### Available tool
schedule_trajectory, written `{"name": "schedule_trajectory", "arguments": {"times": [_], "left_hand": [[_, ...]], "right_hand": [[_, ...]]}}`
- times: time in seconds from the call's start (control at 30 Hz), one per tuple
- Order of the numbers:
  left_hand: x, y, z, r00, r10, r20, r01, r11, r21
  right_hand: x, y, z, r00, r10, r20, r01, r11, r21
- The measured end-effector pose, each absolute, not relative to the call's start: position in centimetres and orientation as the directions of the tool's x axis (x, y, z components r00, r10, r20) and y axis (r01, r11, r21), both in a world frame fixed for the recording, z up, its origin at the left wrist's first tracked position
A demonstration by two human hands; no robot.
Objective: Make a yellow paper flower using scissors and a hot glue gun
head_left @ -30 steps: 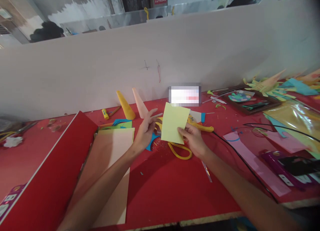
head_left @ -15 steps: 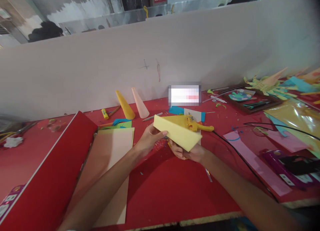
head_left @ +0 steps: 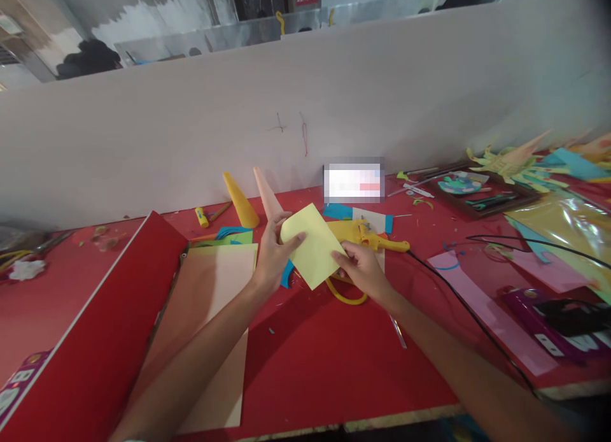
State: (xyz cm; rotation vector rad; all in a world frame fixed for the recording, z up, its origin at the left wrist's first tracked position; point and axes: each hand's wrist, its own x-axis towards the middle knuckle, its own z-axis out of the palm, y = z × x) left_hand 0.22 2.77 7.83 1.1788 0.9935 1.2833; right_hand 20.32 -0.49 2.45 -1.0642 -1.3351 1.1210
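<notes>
A pale yellow sheet of paper (head_left: 311, 246) is held up between both hands, its face turned toward me; whether it is folded at the back I cannot tell. My left hand (head_left: 273, 248) grips its left edge, thumb on the front. My right hand (head_left: 361, 267) pinches the lower right corner between thumb and fingers. Just behind the paper lies a yellow glue gun (head_left: 365, 235) with a black cord, partly hidden. An orange-yellow cone (head_left: 242, 203) and a pale pink cone (head_left: 267, 193) stand beyond my left hand.
Left of my arms lie stacked paper sheets (head_left: 224, 289) beside a red upright board (head_left: 95, 327). A glue stick (head_left: 201, 217) lies near the wall. To the right are a pink paper strip (head_left: 491, 314), a purple box (head_left: 554, 327) and a brown tray (head_left: 487, 197) with tools.
The yellow paper has turned from a slanted, edge-on strip to a broad face toward me. My right hand has come out from beneath it to its right corner.
</notes>
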Motion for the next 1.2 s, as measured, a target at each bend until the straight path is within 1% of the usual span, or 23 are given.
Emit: {"name": "schedule_trajectory", "arguments": {"times": [0.1,0.17,0.23,0.27,0.33,0.43,0.5,0.53,0.6,0.63,0.7,0.73,0.8,0.87,0.9,0.97,1.07,1.13,1.2], "left_hand": [[0.4,2.6,8.0,0.044,0.996,0.074,-0.242,-0.061,0.968],[0.7,2.5,7.8,0.043,0.997,0.060,-0.304,-0.044,0.952],[1.1,2.3,7.2,0.127,0.991,0.032,-0.312,0.010,0.950],[1.3,2.2,6.8,0.194,0.981,0.021,-0.282,0.035,0.959],[1.6,2.0,6.0,0.287,0.958,0.014,-0.183,0.040,0.982],[1.3,2.3,5.6,0.274,0.958,0.078,-0.033,-0.072,0.997],[0.5,2.8,6.4,0.297,0.945,0.137,0.061,-0.162,0.985],[-0.1,3.1,7.1,0.347,0.926,0.151,0.110,-0.200,0.974],[-1.1,3.5,8.7,0.482,0.870,0.104,0.253,-0.252,0.934],[-1.4,3.5,9.4,0.511,0.854,0.095,0.292,-0.276,0.916],[-1.7,3.6,10.3,0.499,0.857,0.130,0.291,-0.306,0.906],[-1.6,3.5,10.4,0.462,0.873,0.156,0.255,-0.299,0.920],[-1.1,3.3,10.0,0.378,0.909,0.176,0.150,-0.248,0.957],[-0.4,3.1,9.0,0.360,0.921,0.151,0.102,-0.200,0.974],[-0.1,2.8,8.5,0.378,0.915,0.140,0.126,-0.201,0.972],[0.6,2.3,7.5,0.410,0.902,0.133,0.229,-0.244,0.942],[1.3,1.4,6.8,0.385,0.916,0.113,0.338,-0.254,0.906],[1.4,1.1,6.8,0.338,0.934,0.113,0.377,-0.245,0.893],[1.2,1.2,6.8,0.281,0.949,0.142,0.390,-0.248,0.887]], "right_hand": [[20.3,-0.6,2.3,-0.035,0.985,0.171,-0.008,0.171,-0.985],[20.4,-0.6,2.5,0.033,0.987,0.159,-0.084,0.162,-0.983],[20.4,-0.5,2.7,0.116,0.983,0.140,-0.182,0.160,-0.970],[20.4,-0.5,2.7,0.141,0.980,0.137,-0.212,0.165,-0.963],[20.3,-0.3,2.7,0.132,0.981,0.140,-0.225,0.167,-0.960],[20.0,-0.1,2.6,0.024,0.990,0.139,-0.193,0.141,-0.971],[19.9,-0.2,2.6,-0.037,0.990,0.135,-0.186,0.126,-0.974],[19.8,-0.3,2.7,-0.055,0.990,0.130,-0.185,0.117,-0.976],[19.9,-0.5,2.8,-0.074,0.993,0.097,-0.186,0.082,-0.979],[19.9,-0.6,2.8,-0.079,0.994,0.071,-0.190,0.055,-0.980],[19.9,-0.7,2.8,-0.085,0.996,0.020,-0.218,0.001,-0.976],[19.9,-0.7,2.8,-0.080,0.997,0.002,-0.248,-0.017,-0.969],[19.8,-0.6,2.8,-0.042,0.999,-0.025,-0.332,-0.038,-0.943],[19.7,-0.5,2.7,-0.001,0.999,-0.054,-0.412,-0.049,-0.910],[19.7,-0.4,2.7,0.009,0.997,-0.070,-0.442,-0.059,-0.895],[19.5,-0.4,2.6,-0.004,0.995,-0.096,-0.479,-0.087,-0.874],[19.1,-0.6,2.5,-0.043,0.995,-0.094,-0.483,-0.103,-0.869],[19.0,-0.8,2.4,-0.051,0.997,-0.056,-0.437,-0.073,-0.896],[19.2,-0.7,2.5,-0.060,0.998,0.011,-0.331,-0.010,-0.944]]}}
